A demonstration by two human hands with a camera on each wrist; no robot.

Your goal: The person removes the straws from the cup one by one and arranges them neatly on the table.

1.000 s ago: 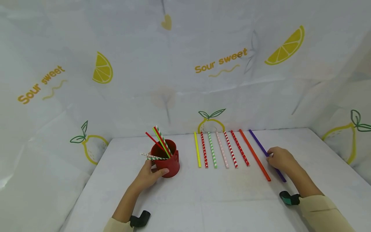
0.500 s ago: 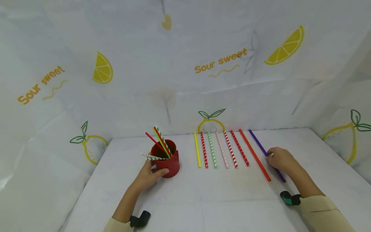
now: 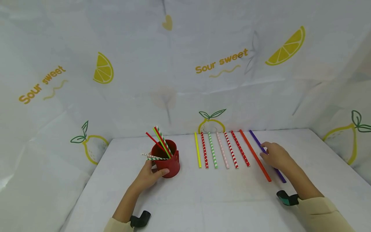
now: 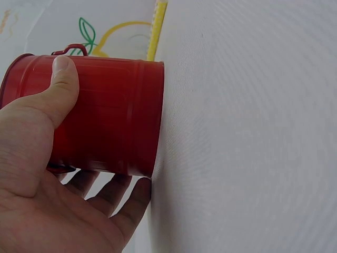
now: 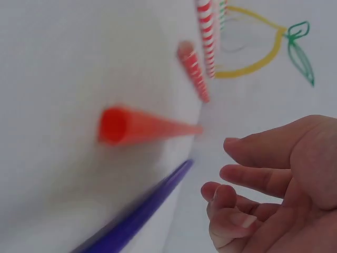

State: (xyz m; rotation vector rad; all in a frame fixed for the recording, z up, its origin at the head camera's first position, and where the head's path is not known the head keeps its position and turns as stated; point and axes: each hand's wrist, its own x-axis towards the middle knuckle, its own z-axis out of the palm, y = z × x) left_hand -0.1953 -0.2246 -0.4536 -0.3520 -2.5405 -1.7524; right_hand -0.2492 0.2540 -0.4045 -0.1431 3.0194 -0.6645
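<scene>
My left hand (image 3: 148, 176) grips a small red metal bucket (image 3: 172, 167), thumb on one side and fingers on the other. Several straws (image 3: 162, 141) lean inside the bucket, plain red, plain green and patterned. Over a purple straw (image 3: 280, 176) at the right is my right hand (image 3: 276, 157). In the right wrist view that hand's fingers (image 5: 258, 179) are loosely bent, apart from the straw, and hold nothing. Beside the purple straw lies an orange-red straw (image 3: 254, 154).
Left of the orange-red straw lie a red dotted straw (image 3: 240, 148), a red striped straw (image 3: 231, 149), a pale pink straw (image 3: 222, 150), a green striped straw (image 3: 213, 150), another red dotted straw (image 3: 204, 150) and a yellow straw (image 3: 198, 150). A white printed sheet (image 3: 139, 103) stands behind.
My right hand has come off the purple straw, moving slightly up and left, with its fingers spread more. The left hand and bucket stay in place.
</scene>
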